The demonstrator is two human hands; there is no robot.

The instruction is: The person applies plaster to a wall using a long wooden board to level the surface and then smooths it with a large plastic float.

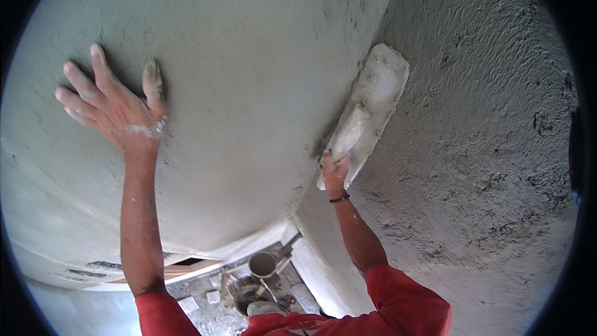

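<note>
My left hand (118, 104) is open, fingers spread, against the smooth grey plastered wall (242, 68) on the left. Wet plaster cakes its thumb and wrist. On the right, my right hand (336, 171) is closed around the handle of a long plastering float (384, 78), whose pale blade is smeared with mortar. The float lies slantwise along the inner corner, by the rougher, darker plastered wall (472, 149) on the right. My fingers are partly hidden behind the handle.
Far below, a bucket (262, 264) stands beside a round dark tub (245, 298). Broken pieces (188, 304) and debris are scattered over the floor. A wood-edged opening (186, 264) shows low in the left wall. A pale ledge runs along the base of the right wall.
</note>
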